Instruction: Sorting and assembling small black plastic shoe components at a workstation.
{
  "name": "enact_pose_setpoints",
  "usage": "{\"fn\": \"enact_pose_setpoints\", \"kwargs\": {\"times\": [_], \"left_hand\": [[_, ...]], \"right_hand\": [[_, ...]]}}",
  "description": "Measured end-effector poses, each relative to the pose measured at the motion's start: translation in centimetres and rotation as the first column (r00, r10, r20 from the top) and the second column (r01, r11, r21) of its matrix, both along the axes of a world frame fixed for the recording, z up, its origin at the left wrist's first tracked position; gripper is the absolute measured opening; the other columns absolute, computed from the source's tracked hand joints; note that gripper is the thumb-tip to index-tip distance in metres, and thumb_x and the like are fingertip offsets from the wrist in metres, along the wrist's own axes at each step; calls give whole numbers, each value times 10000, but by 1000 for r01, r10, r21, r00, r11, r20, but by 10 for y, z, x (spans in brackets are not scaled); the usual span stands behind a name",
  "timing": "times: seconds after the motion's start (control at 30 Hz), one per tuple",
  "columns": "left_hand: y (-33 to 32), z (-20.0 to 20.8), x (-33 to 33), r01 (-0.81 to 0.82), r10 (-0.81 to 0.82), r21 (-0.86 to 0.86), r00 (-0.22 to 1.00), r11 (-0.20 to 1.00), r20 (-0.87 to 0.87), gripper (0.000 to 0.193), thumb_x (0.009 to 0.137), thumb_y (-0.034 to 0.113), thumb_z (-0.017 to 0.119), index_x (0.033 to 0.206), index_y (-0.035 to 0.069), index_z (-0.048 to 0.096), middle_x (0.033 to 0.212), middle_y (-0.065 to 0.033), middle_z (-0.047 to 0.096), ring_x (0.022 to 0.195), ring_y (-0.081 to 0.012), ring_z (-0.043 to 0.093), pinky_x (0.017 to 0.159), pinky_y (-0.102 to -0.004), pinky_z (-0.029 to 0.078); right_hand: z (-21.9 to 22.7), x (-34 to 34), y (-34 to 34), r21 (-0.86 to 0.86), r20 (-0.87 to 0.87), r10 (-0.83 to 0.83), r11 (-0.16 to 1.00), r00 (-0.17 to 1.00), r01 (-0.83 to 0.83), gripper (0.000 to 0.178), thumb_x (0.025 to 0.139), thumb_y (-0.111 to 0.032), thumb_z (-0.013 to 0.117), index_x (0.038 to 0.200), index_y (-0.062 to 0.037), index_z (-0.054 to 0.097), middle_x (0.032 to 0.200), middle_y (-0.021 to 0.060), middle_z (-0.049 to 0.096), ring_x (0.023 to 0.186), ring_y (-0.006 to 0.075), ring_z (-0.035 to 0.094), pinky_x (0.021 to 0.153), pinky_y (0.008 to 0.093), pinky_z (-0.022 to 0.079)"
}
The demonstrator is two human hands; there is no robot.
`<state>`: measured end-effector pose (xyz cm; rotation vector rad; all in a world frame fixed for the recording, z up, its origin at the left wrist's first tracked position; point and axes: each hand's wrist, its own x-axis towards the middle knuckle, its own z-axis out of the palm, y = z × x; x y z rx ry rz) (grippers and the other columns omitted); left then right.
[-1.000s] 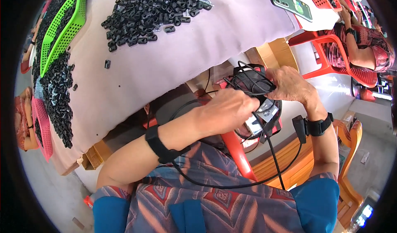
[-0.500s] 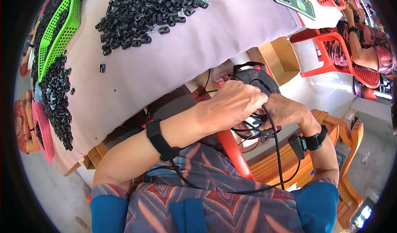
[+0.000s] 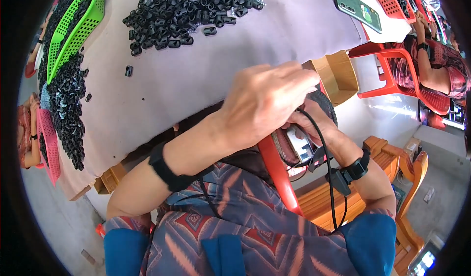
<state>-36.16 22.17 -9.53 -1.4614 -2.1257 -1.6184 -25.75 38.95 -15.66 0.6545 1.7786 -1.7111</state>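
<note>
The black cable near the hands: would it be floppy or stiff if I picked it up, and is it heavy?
The black cable would probably bend easily, since it curves smoothly down past the right hand. It's likely quite light, because it looks thin.

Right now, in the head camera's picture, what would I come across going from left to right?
Green basket → black pile → left hand → right hand → phone → another person's red chair.
</note>
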Motion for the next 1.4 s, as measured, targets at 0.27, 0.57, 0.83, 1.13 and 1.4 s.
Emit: {"fn": "enact_pose_setpoints", "kwargs": {"times": [0.27,0.57,0.83,1.13,1.4], "left_hand": [[-71,25,3,-217,220,-62,974,974,49,155,820,-60,670,962,-2,656,692,-68,572,550,-153,529,502,-257,402],[-128,39,21,-245,274,-224,956,943,108,170,763,-84,670,906,7,659,645,-74,531,533,-194,519,486,-286,397],[-161,30,38,-345,395,-247,898,906,194,151,797,-74,669,930,-3,671,654,-68,552,542,-164,514,498,-262,392],[-171,19,61,-316,412,-287,822,904,392,145,822,-60,672,955,-4,662,676,-78,567,559,-148,529,511,-249,413],[-174,18,68,-85,271,-364,823,927,499,142,828,-26,673,968,-28,646,751,-104,618,591,-208,564,533,-284,444]], "right_hand": [[-13,2,-20,-252,51,-232,938,971,237,591,875,-298,725,1261,5,396,875,62,559,714,126,603,564,267,537],[-15,30,-15,-445,-47,-286,864,957,236,448,907,-105,669,1285,-25,442,1141,110,586,1046,211,631,825,306,563],[-43,15,-23,153,-336,4,987,942,51,176,822,48,691,929,-24,570,789,0,592,733,103,576,639,270,489],[-6,-34,22,-56,-95,196,978,976,-202,360,877,-262,668,1119,0,622,967,-4,649,893,103,576,817,264,465],[-4,-66,-40,303,-167,704,702,690,-644,271,737,-330,754,777,-76,666,641,24,592,620,97,554,571,288,443]]}}
